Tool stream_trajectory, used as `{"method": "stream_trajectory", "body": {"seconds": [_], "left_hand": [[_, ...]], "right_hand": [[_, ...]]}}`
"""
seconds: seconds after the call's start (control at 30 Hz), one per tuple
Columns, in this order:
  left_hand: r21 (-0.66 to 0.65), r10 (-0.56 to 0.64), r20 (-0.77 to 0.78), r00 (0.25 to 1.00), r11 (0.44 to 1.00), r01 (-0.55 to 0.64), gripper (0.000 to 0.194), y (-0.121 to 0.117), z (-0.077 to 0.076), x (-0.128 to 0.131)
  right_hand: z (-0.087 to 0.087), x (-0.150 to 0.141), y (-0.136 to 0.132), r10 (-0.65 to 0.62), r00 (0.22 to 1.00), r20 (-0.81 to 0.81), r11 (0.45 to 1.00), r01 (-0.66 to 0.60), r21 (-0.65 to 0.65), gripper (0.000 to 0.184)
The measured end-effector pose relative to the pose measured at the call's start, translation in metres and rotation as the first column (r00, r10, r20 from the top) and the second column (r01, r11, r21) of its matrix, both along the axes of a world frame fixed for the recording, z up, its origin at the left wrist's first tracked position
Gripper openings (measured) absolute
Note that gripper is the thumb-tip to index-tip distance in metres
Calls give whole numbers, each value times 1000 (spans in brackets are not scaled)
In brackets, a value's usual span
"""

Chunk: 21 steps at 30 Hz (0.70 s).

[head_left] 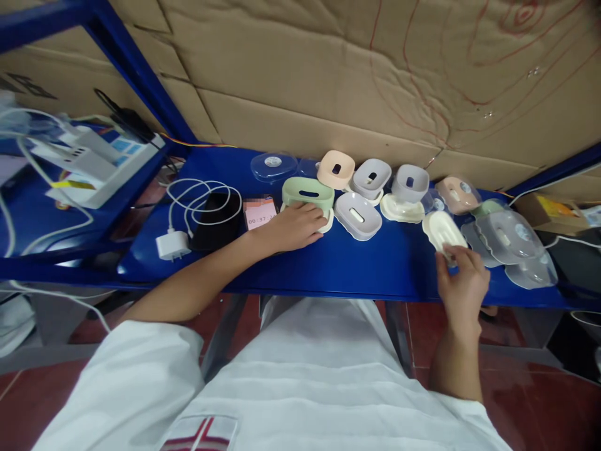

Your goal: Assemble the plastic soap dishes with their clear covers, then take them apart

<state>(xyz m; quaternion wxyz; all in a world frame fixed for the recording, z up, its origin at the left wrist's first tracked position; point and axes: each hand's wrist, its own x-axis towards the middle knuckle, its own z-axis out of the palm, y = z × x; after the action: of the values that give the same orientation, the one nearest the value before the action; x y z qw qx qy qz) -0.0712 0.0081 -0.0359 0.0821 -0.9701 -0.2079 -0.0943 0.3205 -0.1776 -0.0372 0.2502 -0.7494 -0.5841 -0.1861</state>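
Note:
My left hand (295,227) rests on the blue table (366,266), its fingers curled against the front of a light green soap dish (307,193). Over at the right, my right hand (462,282) pinches the near end of a cream soap dish tray (442,230). A grey tray (357,216), a peach dish (335,168), a grey dish (372,178) and another grey dish on a cream tray (407,194) lie between the two hands.
Clear plastic lids (514,241) pile up at the far right, with one more lid (273,165) at the back. A white charger with cable (181,235), a black phone (213,222) and a pink timer (261,213) lie left. Cardboard wall behind.

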Motion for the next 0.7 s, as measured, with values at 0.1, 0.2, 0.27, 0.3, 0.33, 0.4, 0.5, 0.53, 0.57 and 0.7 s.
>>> {"method": "stream_trajectory", "body": {"seconds": [0.1, 0.2, 0.27, 0.3, 0.33, 0.4, 0.5, 0.53, 0.57, 0.7], "left_hand": [[-19, 2, -2, 1000, 1000, -2, 19, 0, 1, 0], [-31, 10, -9, 1000, 999, -10, 19, -1, 3, 1], [-37, 20, -18, 1000, 999, -20, 19, -2, 5, 2], [-40, 23, -21, 1000, 999, -23, 19, -2, 5, 2], [-44, 23, -23, 999, 999, -24, 20, -3, 5, 2], [-52, 20, -19, 1000, 998, -20, 20, -3, 5, 2], [-57, 13, 9, 1000, 998, -13, 19, -3, 4, 1], [-55, 12, 17, 1000, 998, -11, 19, -3, 3, 0], [-51, 12, 22, 1000, 999, -11, 18, -2, 3, 0], [-53, 8, 22, 1000, 999, -7, 16, -1, 2, 0]], "right_hand": [[24, 1, 54, 90, 996, 26, 996, -91, 22, 41], [45, 6, 113, 104, 993, 57, 992, -100, -71, 50], [52, 19, 135, 29, 994, 106, 992, -15, -128, 62], [52, 29, 137, -29, 992, 125, 991, 45, -126, 67], [51, 42, 134, -95, 987, 132, 989, 109, -102, 71], [45, 74, 114, -251, 963, 94, 967, 254, -23, 75], [30, 127, 72, -485, 873, -42, 872, 481, -90, 96], [24, 143, 60, -549, 832, -78, 832, 537, -138, 104], [19, 156, 50, -583, 806, -99, 809, 565, -163, 109], [10, 173, 36, -486, 871, -64, 873, 487, -3, 99]]}}
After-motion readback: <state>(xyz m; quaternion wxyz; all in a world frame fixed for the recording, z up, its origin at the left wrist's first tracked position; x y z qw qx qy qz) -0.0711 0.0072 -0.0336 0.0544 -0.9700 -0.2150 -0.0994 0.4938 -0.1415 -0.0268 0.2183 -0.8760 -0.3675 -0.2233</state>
